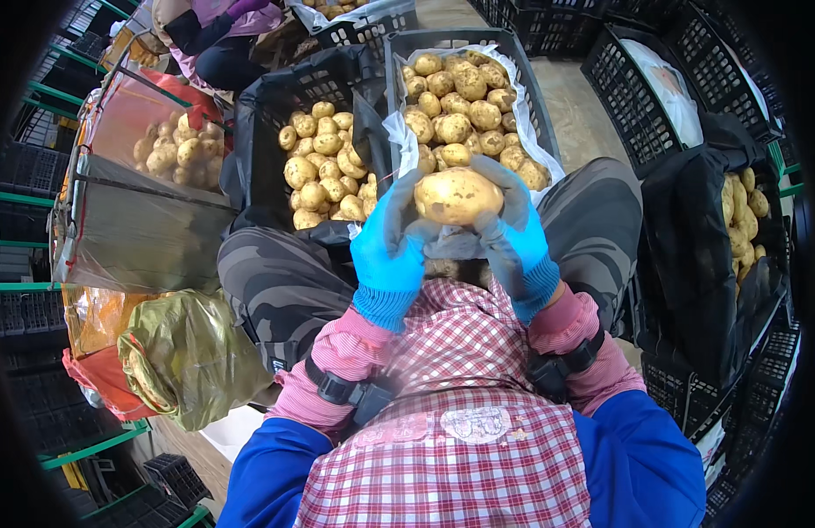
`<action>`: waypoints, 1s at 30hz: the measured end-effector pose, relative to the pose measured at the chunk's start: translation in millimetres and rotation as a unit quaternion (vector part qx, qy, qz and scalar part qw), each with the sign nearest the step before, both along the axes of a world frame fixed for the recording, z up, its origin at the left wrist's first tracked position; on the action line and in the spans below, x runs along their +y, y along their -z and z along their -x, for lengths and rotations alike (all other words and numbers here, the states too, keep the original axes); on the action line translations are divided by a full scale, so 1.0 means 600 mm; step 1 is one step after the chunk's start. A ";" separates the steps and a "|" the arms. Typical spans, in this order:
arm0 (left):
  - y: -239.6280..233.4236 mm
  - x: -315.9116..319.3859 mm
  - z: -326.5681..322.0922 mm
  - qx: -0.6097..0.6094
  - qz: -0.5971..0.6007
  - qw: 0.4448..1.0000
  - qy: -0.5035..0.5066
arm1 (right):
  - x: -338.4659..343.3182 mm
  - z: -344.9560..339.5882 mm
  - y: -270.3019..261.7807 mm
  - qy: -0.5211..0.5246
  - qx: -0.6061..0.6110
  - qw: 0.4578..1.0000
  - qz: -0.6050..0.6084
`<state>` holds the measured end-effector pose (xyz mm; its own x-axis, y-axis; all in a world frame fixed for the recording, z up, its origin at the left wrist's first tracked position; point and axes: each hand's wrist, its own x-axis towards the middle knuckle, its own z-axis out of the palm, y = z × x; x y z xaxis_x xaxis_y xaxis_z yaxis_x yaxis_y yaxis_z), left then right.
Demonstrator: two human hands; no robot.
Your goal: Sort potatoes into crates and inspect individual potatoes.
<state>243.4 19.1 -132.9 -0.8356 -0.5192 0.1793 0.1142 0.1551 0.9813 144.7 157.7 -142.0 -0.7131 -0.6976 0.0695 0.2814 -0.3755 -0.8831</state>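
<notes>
Between my two gloved hands is a large yellow potato (457, 196) with brown soil marks, held over my lap. My left hand (393, 231), in a blue glove with a grey palm, grips its left end. On the other end are the fingers of my right hand (516, 224), gloved alike. Just beyond my hands stands a grey plastic crate (538, 99) lined with white sheeting and heaped with soil-specked potatoes (455, 122). To its left, a crate lined with black cloth (265, 125) holds cleaner-looking potatoes (325, 165).
At left, a framed clear bag (150, 224) holds more potatoes, above an olive plastic sack (196, 356). A black-lined crate (685, 257) with potatoes stands at right. Black crates (635, 99) stand at the back right. Another person (216, 33) sits at the upper left.
</notes>
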 end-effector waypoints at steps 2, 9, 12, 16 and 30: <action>0.019 -0.008 -0.004 -0.027 -0.021 0.999 -0.029 | -0.010 0.010 0.030 0.030 0.060 0.997 0.033; 0.011 -0.003 0.019 -0.009 -0.128 0.991 0.045 | -0.022 0.006 0.041 0.130 0.222 0.965 0.045; 0.010 -0.007 0.022 0.018 -0.202 0.971 0.125 | -0.018 -0.004 0.022 0.081 0.132 0.987 0.036; 0.001 -0.002 0.023 0.077 -0.224 0.962 0.134 | -0.015 0.000 0.002 0.062 0.148 0.987 -0.006; 0.020 0.031 0.032 0.104 -0.227 0.957 0.145 | 0.006 0.002 -0.033 0.168 0.069 0.983 -0.008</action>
